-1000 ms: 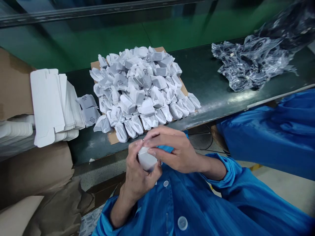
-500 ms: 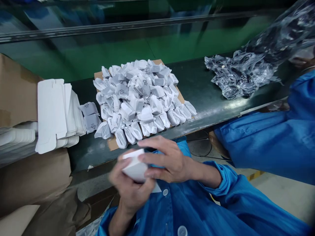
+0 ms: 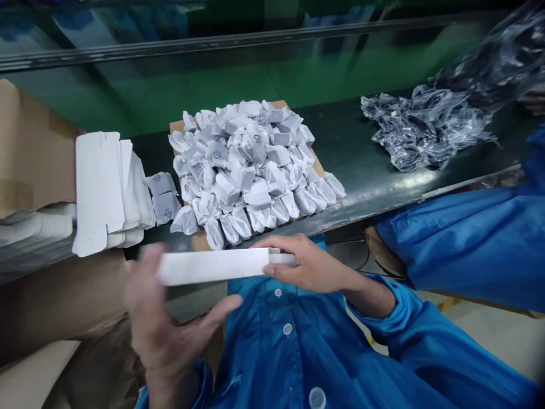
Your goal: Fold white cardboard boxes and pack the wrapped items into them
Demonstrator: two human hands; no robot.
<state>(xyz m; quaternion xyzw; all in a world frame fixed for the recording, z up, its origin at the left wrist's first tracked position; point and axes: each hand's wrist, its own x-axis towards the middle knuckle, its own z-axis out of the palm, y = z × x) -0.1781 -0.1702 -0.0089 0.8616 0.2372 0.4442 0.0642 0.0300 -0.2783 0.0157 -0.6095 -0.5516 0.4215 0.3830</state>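
Observation:
A long white carton [image 3: 217,266] is held level above the table's front edge, its flaps standing out at the right end. My right hand [image 3: 304,264] grips that right end, thumb in front and fingers behind. My left hand [image 3: 170,324], blurred by motion, is spread wide below and beside the carton's left end; whether its fingertips touch the carton I cannot tell. Just beyond the carton, a pile of small items in white wrapping [image 3: 251,170] covers a cardboard sheet [image 3: 201,243]. The inside of the carton is hidden.
Flat white cartons [image 3: 100,193] are stacked at left beside two grey wrapped packets [image 3: 165,199] and a brown cardboard box [image 3: 34,153]. Clear plastic bags [image 3: 426,128] lie on the dark green table [image 3: 353,153] at right, near a co-worker's blue sleeve [image 3: 460,238].
The carton has turned from end-on to lengthwise across my front. My left hand has opened and moved left and down; my right hand has closed on the carton's right end.

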